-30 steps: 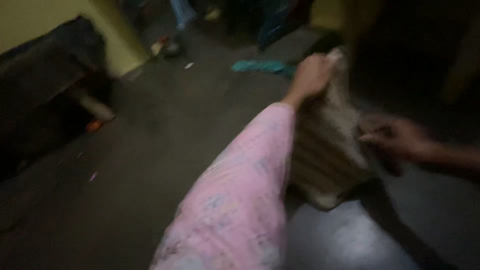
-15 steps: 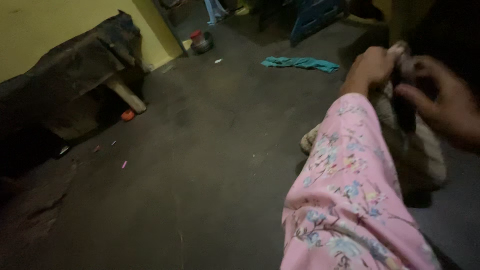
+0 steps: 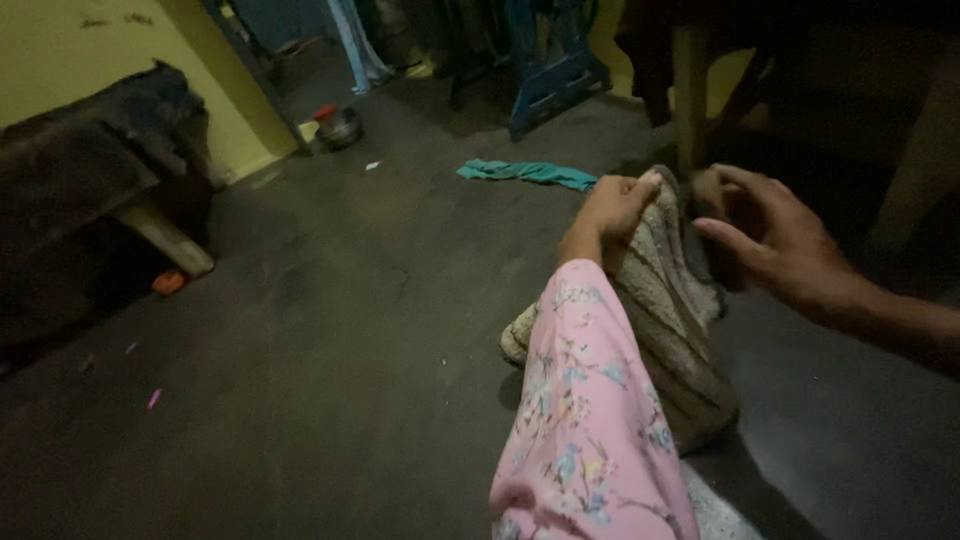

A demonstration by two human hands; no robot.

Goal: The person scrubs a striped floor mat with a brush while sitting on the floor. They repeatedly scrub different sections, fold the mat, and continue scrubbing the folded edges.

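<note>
Looking down, you see a dark grey concrete floor point(image 3: 330, 330) filling most of the view, with a yellow wall point(image 3: 70, 50) and a dark low bench point(image 3: 80, 170) at the far left. In front of you hangs a coarse beige cloth point(image 3: 675, 310) with faint darker stripes, its lower end bunched on the floor beside your pink flowered sleeve point(image 3: 585, 420). Your left hand point(image 3: 615, 208) is closed in a fist around the cloth's top edge, so the cloth drops straight down from under that hand. Your right hand point(image 3: 770, 240) sits just right of the same top edge, fingers spread and curled, fingertips at or very near the fabric; you cannot tell whether they grip it. Farther off, a teal rag point(image 3: 525, 173) lies flat on the floor, a small metal pot point(image 3: 338, 125) with a red lid stands near the wall, and a small orange object point(image 3: 168, 283) lies by the bench leg.
</note>
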